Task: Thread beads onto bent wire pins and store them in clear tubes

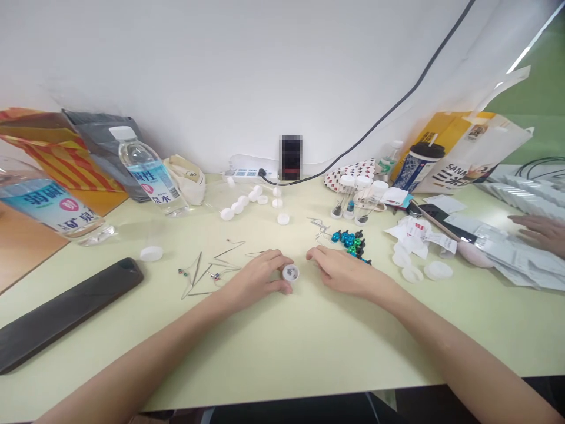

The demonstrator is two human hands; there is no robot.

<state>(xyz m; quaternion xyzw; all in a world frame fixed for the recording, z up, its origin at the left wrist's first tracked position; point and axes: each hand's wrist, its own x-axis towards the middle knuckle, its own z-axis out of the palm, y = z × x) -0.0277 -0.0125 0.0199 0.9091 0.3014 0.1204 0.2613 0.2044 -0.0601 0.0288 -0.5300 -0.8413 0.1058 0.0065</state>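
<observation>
**Left hand is steadying a small pot of bits at the middle of the table**

The left hand [258, 278] is closing thumb and fingers around a small white pot [290, 272], which is sitting on the pale table [282, 341] directly in front of the person, with dark specks showing inside. The right hand [339, 268] is lying palm down just beside the pot, fingertips pointing toward it but apart from it. Whether anything tiny is being pinched beneath those fingers cannot be told.

By the look of it, this is the sorting or filling stage, with the pot being held in place. Further handling is calling for a steady hold, since the pot is light and open at the top.

Blue and green beads [348, 238] are lying just behind the right hand, within easy reach. Bent wire pins [212, 268] are sprawling just beside the left hand, and a careless sweep of the wrist could be scattering them. Loose white caps [247, 200] are lying farther back, near a power strip [247, 172]. A water bottle [150, 171] is standing to the left, a dark flat case [66, 312] is lying near the left edge, and glass vials [353, 200] are standing behind the beads. Another person's hand [541, 229] is resting on papers at the far right, well apart
</observation>
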